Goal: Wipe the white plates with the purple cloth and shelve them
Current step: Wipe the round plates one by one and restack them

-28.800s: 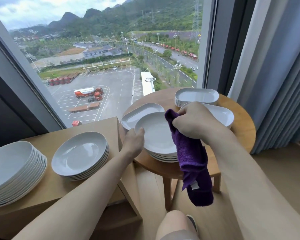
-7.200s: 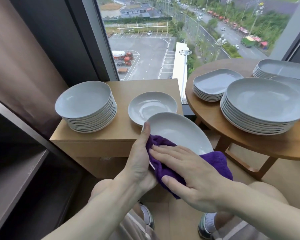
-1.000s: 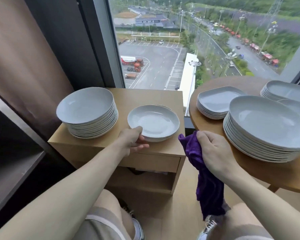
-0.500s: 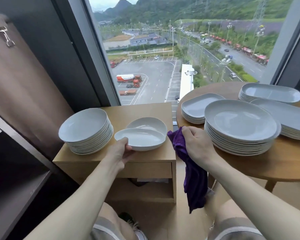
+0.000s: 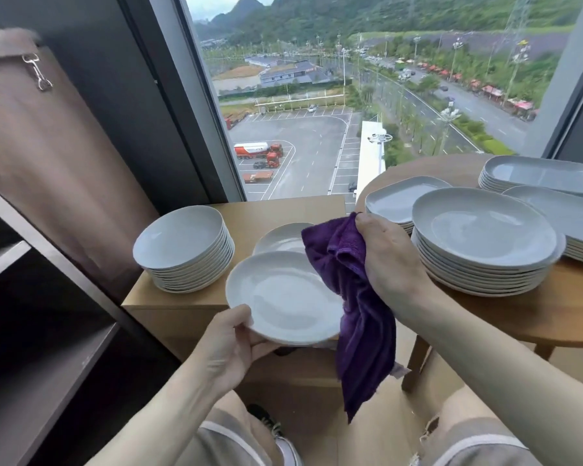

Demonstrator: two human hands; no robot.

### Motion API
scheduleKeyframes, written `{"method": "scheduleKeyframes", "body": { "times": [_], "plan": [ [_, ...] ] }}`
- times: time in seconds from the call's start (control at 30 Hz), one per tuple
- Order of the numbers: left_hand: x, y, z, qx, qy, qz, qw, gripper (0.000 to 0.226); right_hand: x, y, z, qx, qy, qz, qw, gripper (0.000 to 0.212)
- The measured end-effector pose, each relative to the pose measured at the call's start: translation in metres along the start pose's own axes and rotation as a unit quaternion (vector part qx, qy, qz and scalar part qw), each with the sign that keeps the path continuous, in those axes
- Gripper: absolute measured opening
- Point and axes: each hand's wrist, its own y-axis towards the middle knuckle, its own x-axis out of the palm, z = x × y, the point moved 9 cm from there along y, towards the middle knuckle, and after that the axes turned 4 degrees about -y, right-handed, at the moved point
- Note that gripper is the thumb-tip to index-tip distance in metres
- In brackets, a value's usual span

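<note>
window (image 5: 317, 112) | brown curtain (image 5: 48, 163) left | round wooden table (image 5: 535, 317) right

Left hand (image 5: 228, 353): palm up, thumb laid over the near rim of a plate (image 5: 283, 297), fingers curled beneath it, holding it raised and tilted; forearm bare, reaching up from lower left. Right hand (image 5: 389, 257): back toward the camera, fingers closed round the bunched top of a cloth (image 5: 354, 297), which hangs below the fist and touches the plate's right edge; forearm bare, entering from lower right.
</note>
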Motion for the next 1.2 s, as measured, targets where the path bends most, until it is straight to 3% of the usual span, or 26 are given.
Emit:
{"method": "scheduleKeyframes", "body": {
  "times": [0.2, 0.27, 0.37, 0.53, 0.7, 0.77, 0.93, 1.0, 1.07, 1.2],
  "plan": [
    [0.015, -0.017, -0.041, -0.051, -0.023, -0.087, 0.995, 0.057, 0.010, -0.022, -0.005, -0.047, -0.054, 0.015, 0.997, 0.038],
    [0.024, -0.020, -0.044, -0.052, -0.023, -0.116, 0.992, 0.074, 0.024, -0.035, -0.001, -0.058, -0.108, -0.017, 0.992, 0.025],
    [0.038, -0.024, -0.043, -0.053, -0.023, -0.162, 0.985, 0.070, 0.054, -0.056, 0.021, -0.018, -0.144, -0.116, 0.983, 0.016],
    [0.034, -0.015, -0.035, -0.066, -0.082, -0.175, 0.979, 0.067, 0.073, -0.070, 0.032, 0.020, -0.134, -0.242, 0.961, 0.055],
    [0.037, -0.021, -0.020, -0.044, -0.047, -0.230, 0.971, 0.057, 0.088, -0.079, 0.020, -0.078, -0.240, -0.304, 0.919, 0.066],
    [0.033, -0.020, -0.018, -0.032, -0.009, -0.202, 0.979, 0.053, 0.091, -0.082, 0.026, -0.086, -0.242, -0.299, 0.919, 0.065],
    [0.018, -0.009, -0.012, -0.005, 0.043, -0.100, 0.994, 0.031, 0.069, -0.067, 0.033, 0.001, -0.111, -0.242, 0.964, 0.049],
    [0.011, -0.005, -0.011, -0.009, 0.035, -0.074, 0.997, 0.031, 0.049, -0.055, 0.034, -0.024, -0.227, -0.165, 0.959, 0.035],
    [0.007, -0.003, -0.011, -0.011, 0.016, -0.060, 0.998, 0.033, 0.042, -0.052, 0.033, -0.042, -0.342, -0.136, 0.929, 0.034],
    [0.002, 0.001, -0.010, -0.009, 0.003, -0.040, 0.999, 0.031, 0.046, -0.052, 0.031, -0.044, -0.369, -0.155, 0.915, 0.018]
  ]
}}
